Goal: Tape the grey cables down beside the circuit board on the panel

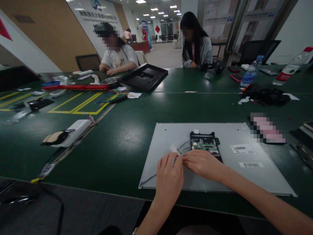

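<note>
Flat silvery panel (228, 137), looping grey cables (184, 144); left hand (169, 173), right hand (204, 164) close together, grip unclear

Ceiling lights (154, 9) glow at 12 o'clock above a pale floor (163, 58), with a wood-toned wall (56, 32) at 10 o'clock, a lettered white wall (85, 24) at 11, glass panels (217, 24) at 1 and a black chair (259, 50) at 2, beyond a long green table (107, 163).
</note>
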`<state>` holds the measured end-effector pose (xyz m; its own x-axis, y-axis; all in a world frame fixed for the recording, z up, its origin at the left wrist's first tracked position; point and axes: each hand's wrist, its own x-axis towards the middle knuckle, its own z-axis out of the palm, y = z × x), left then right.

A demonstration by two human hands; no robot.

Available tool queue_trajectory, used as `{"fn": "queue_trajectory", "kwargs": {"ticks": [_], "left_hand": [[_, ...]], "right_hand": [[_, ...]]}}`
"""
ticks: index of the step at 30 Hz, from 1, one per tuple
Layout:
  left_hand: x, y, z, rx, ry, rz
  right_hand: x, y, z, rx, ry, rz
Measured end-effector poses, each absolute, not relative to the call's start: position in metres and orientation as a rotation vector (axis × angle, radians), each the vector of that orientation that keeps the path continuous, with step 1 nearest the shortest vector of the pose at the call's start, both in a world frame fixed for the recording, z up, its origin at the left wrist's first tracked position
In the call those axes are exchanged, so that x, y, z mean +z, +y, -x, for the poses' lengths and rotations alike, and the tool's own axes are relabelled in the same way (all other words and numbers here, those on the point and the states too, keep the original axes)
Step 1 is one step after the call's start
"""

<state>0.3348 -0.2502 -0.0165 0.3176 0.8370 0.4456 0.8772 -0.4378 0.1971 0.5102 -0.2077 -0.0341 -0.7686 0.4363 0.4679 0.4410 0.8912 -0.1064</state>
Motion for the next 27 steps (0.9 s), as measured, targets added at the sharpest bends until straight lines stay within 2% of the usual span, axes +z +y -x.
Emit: {"fn": "queue_trajectory", "kwargs": {"ticks": [10, 27], "left_hand": [[-0.042, -0.24, -0.334, -0.763, -1.833, 2.558], [-0.032, -0.235, -0.34, -0.509, -1.958, 2.454]], "right_hand": [[-0.026, -0.215, -0.508, 0.019, -2.714, 0.718], [-0.022, -0.281, -0.506, 0.184, -2.664, 1.106]]}}
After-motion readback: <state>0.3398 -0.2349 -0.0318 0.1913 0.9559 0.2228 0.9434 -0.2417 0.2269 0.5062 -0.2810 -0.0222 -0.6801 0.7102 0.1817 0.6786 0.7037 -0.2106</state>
